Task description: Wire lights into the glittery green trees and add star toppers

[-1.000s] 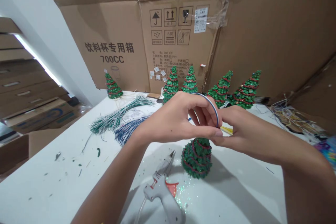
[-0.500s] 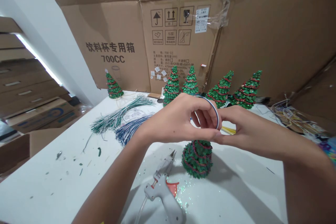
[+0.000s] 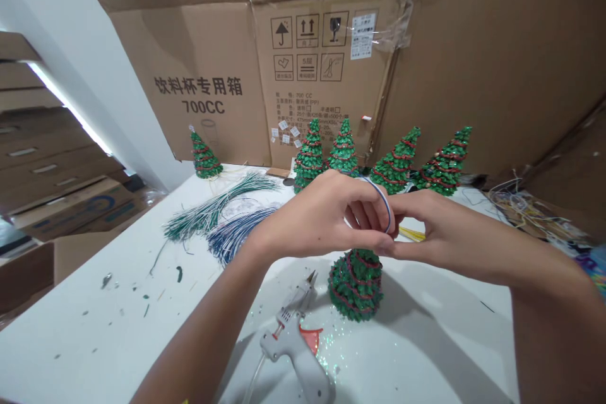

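Observation:
My left hand [image 3: 338, 214] is closed on a thin blue-and-white cord [image 3: 384, 199], which curves in a loop over its fingers. Thumb and fingers of my right hand [image 3: 421, 227] are pinched on the same cord, and the fingertips of both hands meet. Below them a small green tree with red garland [image 3: 356, 287] stands upright on the white table, its top hidden behind my left hand. A grey glue gun [image 3: 296, 344] with a red trigger lies to the left of this tree.
Behind my hands stand several similar trees [image 3: 308, 154], with one more [image 3: 205, 154] at the back left. Green [image 3: 218, 205] and blue wire bundles [image 3: 239, 233] lie left. Cardboard [image 3: 208, 44] walls the back; tangled strands [image 3: 534, 205] lie right.
The cord loop over my left hand has shifted slightly left and lies closer to the fingers. Both hands have moved very little, with the fingertips slightly further left.

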`<state>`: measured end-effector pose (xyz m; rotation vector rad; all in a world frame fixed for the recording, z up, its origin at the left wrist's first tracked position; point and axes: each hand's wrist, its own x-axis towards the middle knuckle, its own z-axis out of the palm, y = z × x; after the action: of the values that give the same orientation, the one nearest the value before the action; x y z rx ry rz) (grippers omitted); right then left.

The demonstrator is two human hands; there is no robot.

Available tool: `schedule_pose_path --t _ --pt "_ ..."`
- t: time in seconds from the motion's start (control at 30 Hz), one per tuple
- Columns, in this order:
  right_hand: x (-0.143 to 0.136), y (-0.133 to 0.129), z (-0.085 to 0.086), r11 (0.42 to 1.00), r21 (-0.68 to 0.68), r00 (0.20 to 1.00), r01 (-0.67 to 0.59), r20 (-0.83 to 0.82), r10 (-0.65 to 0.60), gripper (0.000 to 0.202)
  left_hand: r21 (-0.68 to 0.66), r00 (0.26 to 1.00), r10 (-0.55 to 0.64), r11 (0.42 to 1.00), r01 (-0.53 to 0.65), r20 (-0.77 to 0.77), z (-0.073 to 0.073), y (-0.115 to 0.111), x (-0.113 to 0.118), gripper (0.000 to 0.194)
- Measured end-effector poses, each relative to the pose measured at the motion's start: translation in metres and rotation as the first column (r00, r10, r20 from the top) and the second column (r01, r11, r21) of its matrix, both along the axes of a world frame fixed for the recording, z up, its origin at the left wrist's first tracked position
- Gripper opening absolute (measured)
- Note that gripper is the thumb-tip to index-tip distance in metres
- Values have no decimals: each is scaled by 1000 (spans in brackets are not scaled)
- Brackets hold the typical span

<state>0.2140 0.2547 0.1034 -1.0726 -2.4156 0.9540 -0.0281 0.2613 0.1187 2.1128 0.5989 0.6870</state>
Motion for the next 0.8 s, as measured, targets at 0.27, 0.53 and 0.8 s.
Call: schedule_pose_path --t 0.27,0.53,0.8 --pt "3 1 2 1000 -3 1000 -6 14 6 14 -33 1000 -17 999 17 7 -1 1 0 16" --pt "0 -3 7 998 -61 1000 5 30 -3 19 -65 1000 -18 998 18 7 0 1 -1 15" --pt "0 -3 4 998 -55 999 11 46 -8 20 -65 1000 9 998 -10 -7 2 -1 1 13"
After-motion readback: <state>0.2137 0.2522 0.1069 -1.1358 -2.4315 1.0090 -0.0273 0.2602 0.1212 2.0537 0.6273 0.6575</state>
